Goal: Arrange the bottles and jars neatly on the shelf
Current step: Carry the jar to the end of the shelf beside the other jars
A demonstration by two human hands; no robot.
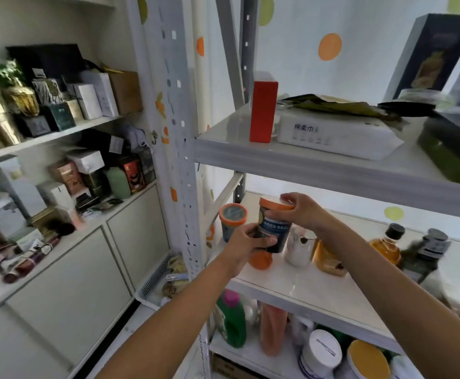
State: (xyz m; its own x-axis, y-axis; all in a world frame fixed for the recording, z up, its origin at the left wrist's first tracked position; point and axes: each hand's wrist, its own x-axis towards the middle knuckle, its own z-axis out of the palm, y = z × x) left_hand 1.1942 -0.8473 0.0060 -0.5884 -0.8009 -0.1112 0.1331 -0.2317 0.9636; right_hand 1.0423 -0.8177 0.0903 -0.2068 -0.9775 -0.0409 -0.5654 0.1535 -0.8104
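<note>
Arms outstretched, left grip (246, 243) and right grip (302, 212) both curled.

Bright, even light; soft glare on the glossy white shelf board (305, 291). Wide-angle distortion bends the edges; the dark glass bottles (428, 250) at right blur.

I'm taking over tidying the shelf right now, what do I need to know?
Hands: left hand grips the blue-label jar low down; right hand holds its orange lid. The jar is over the left end of the middle shelf, beside a matching jar standing at the back. Done: that one looks placed. Left: set this jar down, then straighten the black-capped bottle and its neighbours.
</note>
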